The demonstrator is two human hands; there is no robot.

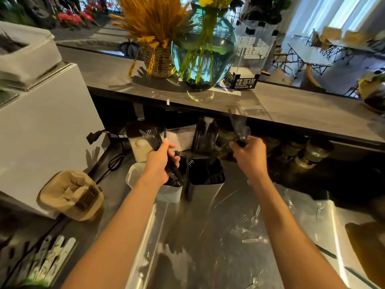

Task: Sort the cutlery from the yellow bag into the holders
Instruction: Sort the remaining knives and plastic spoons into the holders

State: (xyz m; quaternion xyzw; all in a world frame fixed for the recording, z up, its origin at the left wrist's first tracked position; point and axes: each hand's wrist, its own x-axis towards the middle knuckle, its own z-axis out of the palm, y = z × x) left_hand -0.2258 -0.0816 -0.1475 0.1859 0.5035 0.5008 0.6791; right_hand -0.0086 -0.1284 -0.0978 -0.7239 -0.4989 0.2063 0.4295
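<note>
My left hand [164, 159] grips a bundle of black plastic forks [151, 136], tines up, just above the left white holder [169, 192]. My right hand [249, 153] holds a few black and clear utensils [239, 130] upright, behind and to the right of the right white holder [205, 188], which holds black cutlery. Several clear plastic spoons [255, 219] lie loose on the steel counter [200, 247]. At the right edge a yellow-brown bag [366, 243] shows partly.
A grey shelf [291, 107] overhangs the work area, carrying a glass vase [203, 51] and a basket of dried wheat [158, 59]. A white appliance [41, 130] stands left, with a tan cloth case [70, 195] beside it. Jars [312, 153] line the back right.
</note>
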